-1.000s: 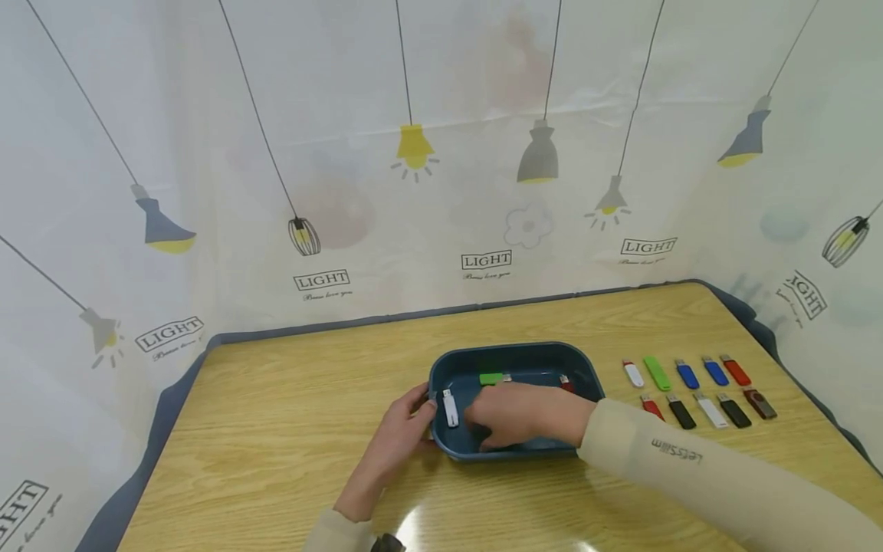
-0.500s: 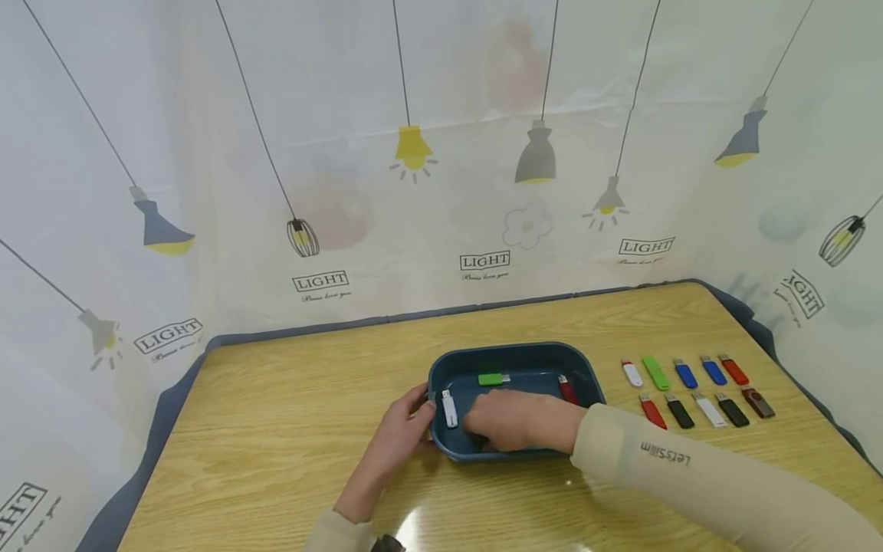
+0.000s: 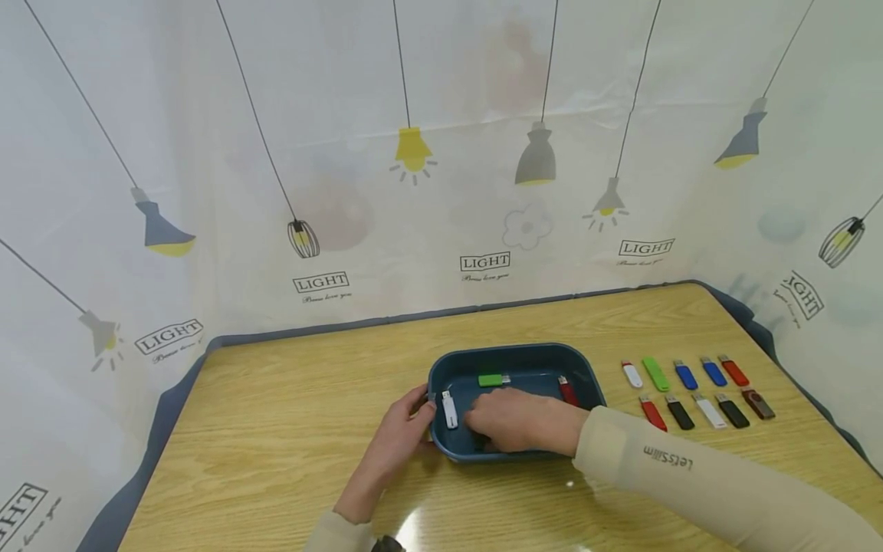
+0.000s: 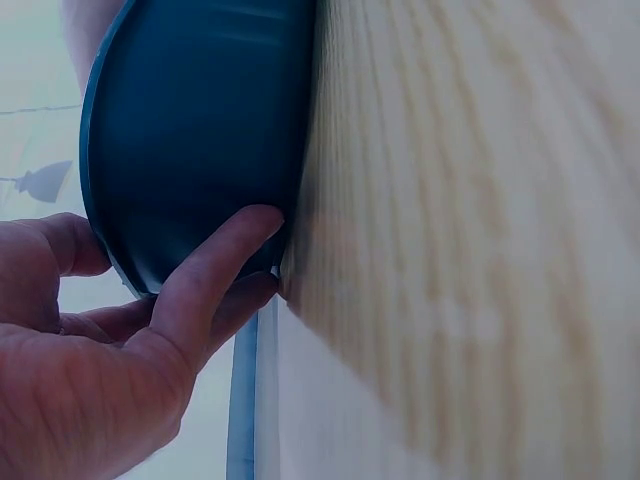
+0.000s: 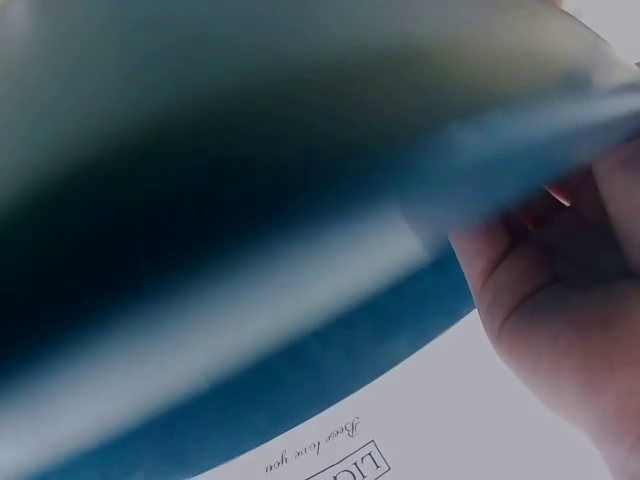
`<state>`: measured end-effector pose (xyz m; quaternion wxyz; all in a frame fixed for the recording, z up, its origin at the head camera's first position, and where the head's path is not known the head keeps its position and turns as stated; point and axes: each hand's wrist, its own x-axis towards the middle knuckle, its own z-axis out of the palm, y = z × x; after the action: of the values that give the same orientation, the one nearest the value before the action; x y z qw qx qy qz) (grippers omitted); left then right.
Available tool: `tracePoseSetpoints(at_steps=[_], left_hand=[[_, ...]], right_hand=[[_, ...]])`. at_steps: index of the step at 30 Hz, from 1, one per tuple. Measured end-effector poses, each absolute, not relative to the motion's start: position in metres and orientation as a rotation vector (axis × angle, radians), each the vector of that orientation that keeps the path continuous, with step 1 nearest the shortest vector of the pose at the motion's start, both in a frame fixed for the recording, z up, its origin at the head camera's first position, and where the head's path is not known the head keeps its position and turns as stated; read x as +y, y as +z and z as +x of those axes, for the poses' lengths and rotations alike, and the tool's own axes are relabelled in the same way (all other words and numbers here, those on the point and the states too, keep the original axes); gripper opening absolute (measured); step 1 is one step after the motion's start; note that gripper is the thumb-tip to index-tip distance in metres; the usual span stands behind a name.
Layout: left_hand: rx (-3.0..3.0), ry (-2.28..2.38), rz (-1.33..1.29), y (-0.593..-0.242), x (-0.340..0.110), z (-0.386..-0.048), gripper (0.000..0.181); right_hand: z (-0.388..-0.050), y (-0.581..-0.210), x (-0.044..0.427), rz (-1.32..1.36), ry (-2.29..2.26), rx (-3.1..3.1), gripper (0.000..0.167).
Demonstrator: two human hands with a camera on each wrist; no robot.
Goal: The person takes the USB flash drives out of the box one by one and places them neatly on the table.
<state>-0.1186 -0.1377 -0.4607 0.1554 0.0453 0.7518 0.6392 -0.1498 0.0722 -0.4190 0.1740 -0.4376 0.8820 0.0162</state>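
A dark blue plastic bin (image 3: 520, 357) stands on the wooden table. My left hand (image 3: 403, 422) holds its left end, the thumb at the rim and fingers against the outer wall (image 4: 200, 140). My right hand (image 3: 519, 420) reaches down inside the bin with its fingers bent. Something dark shows beneath its fingertips; what it is, and whether they grip it, is hidden. In the bin lie a white USB stick (image 3: 450, 410) at the left, a green USB stick (image 3: 490, 379) at the back and a red USB stick (image 3: 568, 392) at the right. In the right wrist view, the blurred bin wall hides the fingertips.
Right of the bin, several USB sticks lie in two rows, among them a green one (image 3: 656, 374), a blue one (image 3: 686, 374) and a black one (image 3: 680, 412). A printed curtain (image 3: 441, 192) surrounds the table (image 3: 290, 414). A dark object (image 3: 388, 543) shows at the bottom edge.
My right hand has drawn its fingers together and shifted slightly inside the bin, leaving more of the red USB stick in sight. My left hand stays on the bin's end.
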Motion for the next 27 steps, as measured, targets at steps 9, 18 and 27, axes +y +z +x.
tracePoseSetpoints(at_steps=[9,18,27], left_hand=[[2.161,1.823,0.122,-0.462,-0.137,-0.119,0.053],[2.161,1.823,0.125,-0.461,-0.137,-0.118,0.053],[2.152,1.832,0.116,-0.461,-0.137,-0.118,0.053]], right_hand=[[-0.148,-0.417,0.074,-1.253,0.009,2.496,0.011],[-0.147,-0.409,0.080,-1.249,-0.050,2.529,0.011],[-0.145,-0.395,0.093,-1.233,-0.173,2.581,0.014]])
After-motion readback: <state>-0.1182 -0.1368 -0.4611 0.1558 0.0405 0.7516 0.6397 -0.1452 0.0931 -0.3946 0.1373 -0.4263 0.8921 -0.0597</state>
